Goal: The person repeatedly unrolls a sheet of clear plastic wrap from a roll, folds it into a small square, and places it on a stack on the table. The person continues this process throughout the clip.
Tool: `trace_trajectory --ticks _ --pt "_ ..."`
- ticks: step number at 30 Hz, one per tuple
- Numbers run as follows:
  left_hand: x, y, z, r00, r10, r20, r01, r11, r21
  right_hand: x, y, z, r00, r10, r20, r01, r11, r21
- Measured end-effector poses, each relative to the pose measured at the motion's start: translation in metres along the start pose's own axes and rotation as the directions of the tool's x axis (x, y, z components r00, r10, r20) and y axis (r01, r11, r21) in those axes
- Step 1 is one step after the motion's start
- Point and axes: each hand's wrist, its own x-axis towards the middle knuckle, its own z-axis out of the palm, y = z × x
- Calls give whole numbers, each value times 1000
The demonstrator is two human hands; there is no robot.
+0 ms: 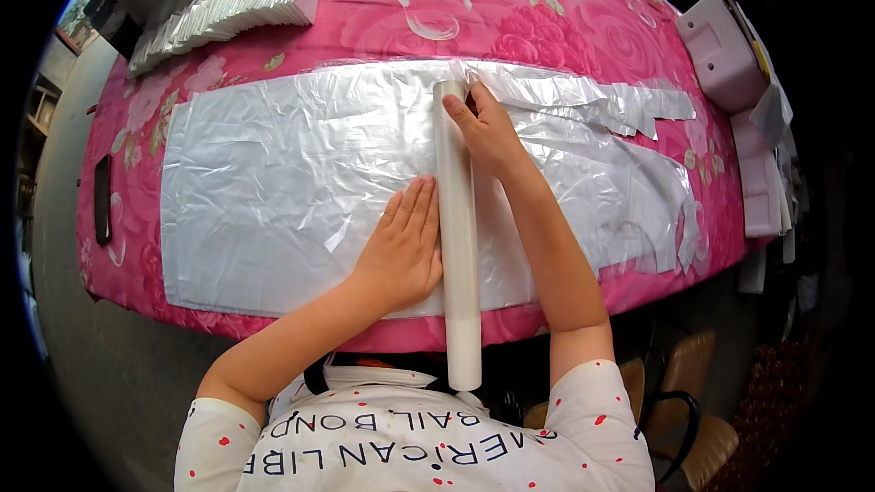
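Position: my long, straight, pale whitish cylindrical roll with a glossy surface (462, 264) lies near-to-far across a broad spread of thin, silvery, translucent plastic film (264, 182). Under both, a pink rose-patterned cloth table cover (374, 27). The roll's far end sits near the film's far edge; its near end juts past the table's near edge, toward my body.

Left hand (401, 241): open, palm down on the film, fingers together and pointing far, lying along the roll's left side. Right hand (488, 132): gripping the roll by its far end, thumb over the top, fingers curled down the right side. Whether those fingers also pinch film: cannot tell.

Handling, estimated: roll probably stiff and of moderate weight; core not visible, so solid or hollow undetermined. Smooth surface suggests it will turn easily and may slip under dry fingers. The overhanging near end could tip if leaned on. Best hold: one hand toward each end, thumbs on top, or flat palms for turning.

Film: judged very light, limp, slippery, easily creased or torn; wrinkled throughout, with ragged strips at the right. Best controlled with a flat palm, as my left is placed; fingertip pulling risks tearing.
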Motion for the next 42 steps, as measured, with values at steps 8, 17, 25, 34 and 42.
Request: trace_trajectory --ticks 8,17,25,34,42 --pt "-2 0 -2 1000 -14 -11 13 999 -35 43 40 -122 936 230 -266 200 273 941" --pt "0 1 0 1000 2 -22 -4 997 -82 40 63 -309 903 210 -376 355 130 926" --pt "-4 -3 2 999 -26 -39 22 995 -98 30 -164 -40 904 -326 -275 422 596 683" --pt "-5 -2 10 979 37 -199 -28 998 50 21 -169 267 844 -490 217 463 871 165" --pt "-3 -3 23 968 0 -251 -19 997 -73 -27 -131 285 813 -283 509 469 837 -283"
